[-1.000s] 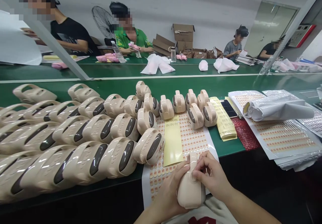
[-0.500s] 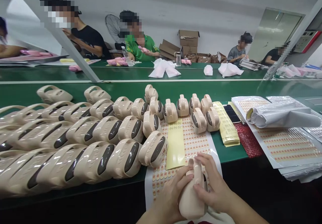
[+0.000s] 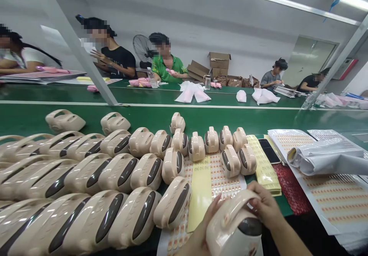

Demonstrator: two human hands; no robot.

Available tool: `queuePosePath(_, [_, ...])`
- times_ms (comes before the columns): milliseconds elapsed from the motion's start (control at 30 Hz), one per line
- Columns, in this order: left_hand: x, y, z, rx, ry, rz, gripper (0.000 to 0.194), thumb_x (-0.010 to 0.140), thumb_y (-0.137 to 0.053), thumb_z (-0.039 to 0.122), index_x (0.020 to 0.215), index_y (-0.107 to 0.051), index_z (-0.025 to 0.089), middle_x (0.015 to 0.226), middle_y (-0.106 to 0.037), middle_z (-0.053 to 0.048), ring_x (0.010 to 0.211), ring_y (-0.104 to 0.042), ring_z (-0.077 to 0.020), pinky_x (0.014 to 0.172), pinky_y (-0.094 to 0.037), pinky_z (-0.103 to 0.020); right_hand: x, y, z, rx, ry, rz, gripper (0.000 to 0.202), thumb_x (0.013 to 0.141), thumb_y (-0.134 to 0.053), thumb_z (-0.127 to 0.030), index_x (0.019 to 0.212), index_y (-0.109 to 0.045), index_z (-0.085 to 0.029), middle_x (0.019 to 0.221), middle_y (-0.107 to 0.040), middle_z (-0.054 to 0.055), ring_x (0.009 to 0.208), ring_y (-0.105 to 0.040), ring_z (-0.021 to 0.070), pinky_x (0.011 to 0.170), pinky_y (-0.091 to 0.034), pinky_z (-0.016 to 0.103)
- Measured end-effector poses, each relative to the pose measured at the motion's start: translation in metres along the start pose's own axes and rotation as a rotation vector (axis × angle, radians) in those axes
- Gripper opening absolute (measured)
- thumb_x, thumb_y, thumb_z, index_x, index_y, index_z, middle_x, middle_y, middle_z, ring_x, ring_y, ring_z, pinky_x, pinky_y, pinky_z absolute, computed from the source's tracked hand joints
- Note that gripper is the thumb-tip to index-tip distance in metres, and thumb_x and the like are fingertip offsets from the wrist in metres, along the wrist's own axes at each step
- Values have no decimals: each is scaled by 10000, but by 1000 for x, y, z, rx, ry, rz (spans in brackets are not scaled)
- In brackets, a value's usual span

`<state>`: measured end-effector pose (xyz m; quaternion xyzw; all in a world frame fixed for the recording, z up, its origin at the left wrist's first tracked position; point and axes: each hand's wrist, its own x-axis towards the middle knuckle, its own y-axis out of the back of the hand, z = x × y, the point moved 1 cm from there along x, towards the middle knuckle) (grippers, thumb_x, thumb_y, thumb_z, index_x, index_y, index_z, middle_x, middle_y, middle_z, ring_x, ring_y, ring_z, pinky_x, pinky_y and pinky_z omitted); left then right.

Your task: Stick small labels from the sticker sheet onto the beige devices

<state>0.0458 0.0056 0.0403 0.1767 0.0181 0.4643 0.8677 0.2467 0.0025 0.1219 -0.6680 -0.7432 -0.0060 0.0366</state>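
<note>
A glossy beige plastic housing [image 3: 221,233] with a loop handle and a dark window is held close to me, at the bottom of the view. My left hand [image 3: 202,227] grips its left side, with most of the fingers hidden behind it. On the other side, my right hand [image 3: 266,206] has its fingers at the handle, near the dark window. Just beyond lie a yellow label sheet [image 3: 199,198] and a white sheet of small orange stickers [image 3: 227,183]. The nearest standing housing [image 3: 172,202] is left of my hands.
Rows of like housings [image 3: 117,171] fill the left of the green bench [image 3: 149,114]. To the right lie a folded yellow label sheet [image 3: 263,168], a phone [image 3: 268,150], red bubble wrap [image 3: 293,191] and sticker sheets [image 3: 330,194]. Several co-workers sit across the bench.
The housing in my hands has turned so that its dark window now shows, and it looks closer. My right hand has shifted to the handle. The camera view has tilted up.
</note>
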Motion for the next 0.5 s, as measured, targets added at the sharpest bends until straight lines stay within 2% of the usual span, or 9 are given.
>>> queuePosePath(67, [20, 5, -1, 194, -4, 37, 709, 794, -525, 469, 1389, -253, 197, 1393, -410, -139, 1249, -401, -293, 1000, -356, -456, 13, 17, -31, -92, 33, 255, 440, 667, -617, -604, 712, -469, -192, 539, -395, -66, 447, -327, 69, 414, -234, 185])
queuePosePath(133, [46, 7, -7, 555, 63, 88, 495, 859, -415, 378, 1314, -414, 184, 1401, -398, -133, 1296, -319, -299, 1024, -304, -496, 39, 40, -66, -236, 73, 474, 400, 689, -612, -575, 734, -486, -197, 526, -421, -65, 435, -350, 79, 400, -249, 187])
queuePosePath(200, [74, 8, -15, 833, 175, 128, 439, 865, -374, 266, 1278, -467, 149, 1382, -420, -148, 1297, -314, -305, 1027, -293, -510, 81, 63, -95, -384, 165, 621, 390, 678, -618, -564, 760, -517, -197, 567, -484, -41, 487, -432, 111, 426, -325, 207])
queuePosePath(267, [98, 8, -21, 935, 262, 183, 456, 854, -353, 194, 1295, -441, 119, 1381, -410, -167, 1295, -314, -313, 1023, -289, -525, 136, 84, -111, -462, 283, 725, 342, 727, -565, -532, 765, -517, -195, 658, -527, -16, 576, -487, 132, 489, -383, 227])
queuePosePath(333, [113, 9, -25, 941, 302, 227, 469, 851, -366, 220, 1306, -426, 123, 1391, -388, -174, 1301, -289, -345, 1017, -238, -591, 194, 98, -111, -581, 230, 734, 275, 808, -475, -461, 798, -516, -189, 754, -566, 6, 675, -534, 146, 574, -424, 247])
queuePosePath(400, [120, 11, -27, 948, 332, 239, 487, 852, -383, 309, 1316, -413, 165, 1399, -382, -154, 1304, -276, -359, 1010, -183, -638, 246, 107, -99, -634, 174, 715, 214, 832, -470, -379, 845, -530, -174, 836, -591, 24, 772, -559, 161, 663, -443, 268])
queuePosePath(500, [119, 14, -31, 945, 356, 206, 513, 853, -363, 404, 1331, -382, 219, 1412, -372, -113, 1315, -257, -349, 1014, -134, -649, 300, 118, -71, -706, 52, 664, 187, 842, -522, -309, 911, -565, -140, 922, -608, 46, 854, -575, 179, 746, -459, 317])
